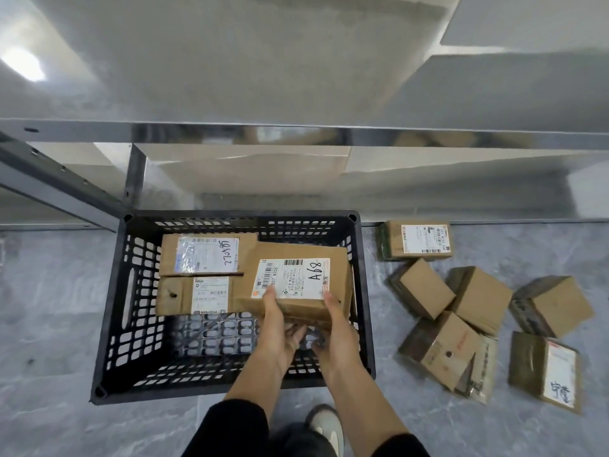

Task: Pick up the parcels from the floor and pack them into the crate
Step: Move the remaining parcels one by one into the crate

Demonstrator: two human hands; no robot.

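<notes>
Parcel marked A68 (296,285) gripped by left hand (280,328) and right hand (336,328) over black crate (108,308); two packed, six on floor (49,308).

Grey tiled floor (49,324) carrying a black slatted crate (131,324) against its far edge, by the shelving; six cardboard parcels (478,298) loosely clustered just right of the crate.
</notes>
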